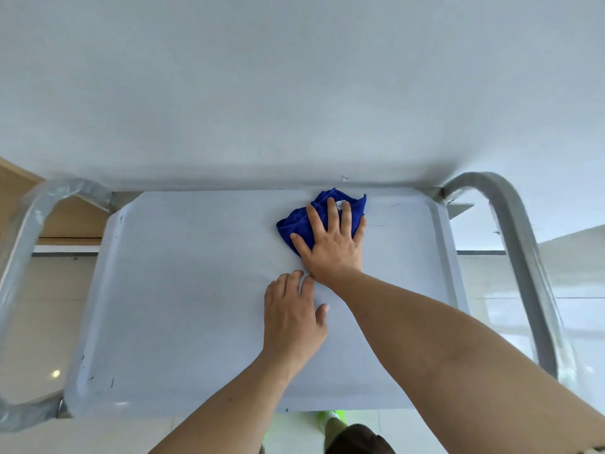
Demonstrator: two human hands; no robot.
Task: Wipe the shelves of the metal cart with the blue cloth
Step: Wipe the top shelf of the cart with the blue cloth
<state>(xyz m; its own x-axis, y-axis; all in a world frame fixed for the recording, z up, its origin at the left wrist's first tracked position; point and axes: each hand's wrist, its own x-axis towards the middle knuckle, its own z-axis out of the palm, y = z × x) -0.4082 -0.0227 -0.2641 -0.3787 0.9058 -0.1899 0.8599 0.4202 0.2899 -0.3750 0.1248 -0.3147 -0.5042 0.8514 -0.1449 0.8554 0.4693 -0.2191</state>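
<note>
Right hand (330, 247) spread flat on crumpled blue cloth (304, 221) near far right of pale metal cart shelf (183, 290); left hand (291, 319) open, nearer, unwiped shelf stretching leftward.

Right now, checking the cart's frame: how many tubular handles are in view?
2: left handle at the cart's left end, right handle at its right end. Lower parts run out of view.

Head view, steeply down, close.
</note>
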